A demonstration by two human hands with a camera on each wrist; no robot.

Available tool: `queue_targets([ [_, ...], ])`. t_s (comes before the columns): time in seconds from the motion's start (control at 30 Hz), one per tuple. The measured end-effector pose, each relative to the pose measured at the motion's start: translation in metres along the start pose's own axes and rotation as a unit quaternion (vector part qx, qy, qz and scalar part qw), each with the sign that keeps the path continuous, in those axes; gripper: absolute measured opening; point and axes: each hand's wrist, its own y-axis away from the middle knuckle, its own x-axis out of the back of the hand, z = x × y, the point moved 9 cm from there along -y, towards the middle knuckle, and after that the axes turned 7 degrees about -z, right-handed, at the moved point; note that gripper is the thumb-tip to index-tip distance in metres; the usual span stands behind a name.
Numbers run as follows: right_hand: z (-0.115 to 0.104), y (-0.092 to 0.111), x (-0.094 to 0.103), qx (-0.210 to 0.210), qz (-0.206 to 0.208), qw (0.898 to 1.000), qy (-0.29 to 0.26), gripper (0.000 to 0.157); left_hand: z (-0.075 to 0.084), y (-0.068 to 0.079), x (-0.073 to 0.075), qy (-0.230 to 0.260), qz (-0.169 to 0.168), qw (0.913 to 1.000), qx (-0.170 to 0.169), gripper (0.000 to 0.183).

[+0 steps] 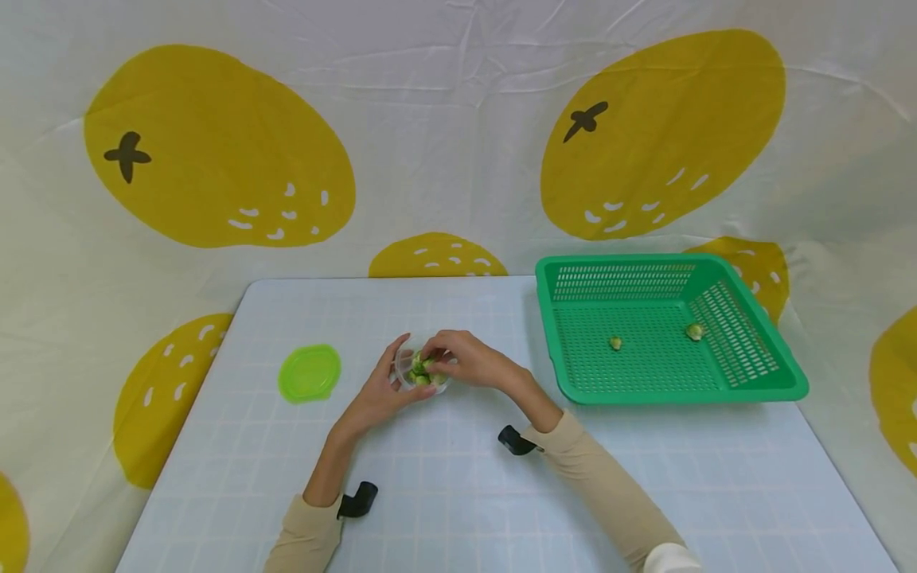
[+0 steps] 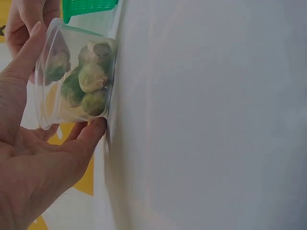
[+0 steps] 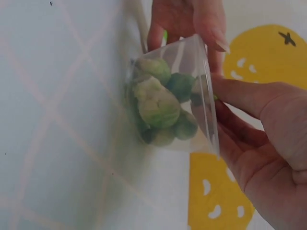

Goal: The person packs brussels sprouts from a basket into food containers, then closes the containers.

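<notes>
A clear plastic tub [image 2: 79, 115] stands on the table, its mouth facing up, with several green Brussels sprouts [image 3: 160, 103] piled inside. My left hand [image 1: 378, 398] grips the tub's left and near side, thumb and fingers spread around its wall. From the right, my right hand [image 1: 469, 360] reaches over the rim with its fingers dipped into the tub. Those fingers pinch a single Brussels sprout [image 2: 57, 66] just below the rim, above the others.
A light green round lid [image 1: 310, 373] lies flat left of the tub. To the right stands a green slotted basket [image 1: 673, 396] with one small sprout [image 1: 615, 343] and another sprout [image 1: 695, 331] in it. A patterned cloth [image 1: 444, 159] hangs behind the table.
</notes>
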Motion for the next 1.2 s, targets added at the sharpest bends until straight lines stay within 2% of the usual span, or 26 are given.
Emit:
queue_targets([
  [0.47,0.008,-0.001,-0.003,0.012,0.001,1.000,-0.022,0.023,0.002,0.001,0.000,-0.005,-0.017,0.9998,-0.001,0.108],
  [0.83,0.007,-0.001,-0.009,0.008,-0.032,0.999,-0.026,0.016,0.004,0.001,-0.002,-0.003,-0.026,0.9997,-0.001,0.107],
  [1.2,0.003,-0.004,-0.011,-0.004,-0.052,0.999,-0.001,0.009,0.004,0.002,-0.002,-0.006,-0.023,0.9997,0.001,0.108],
])
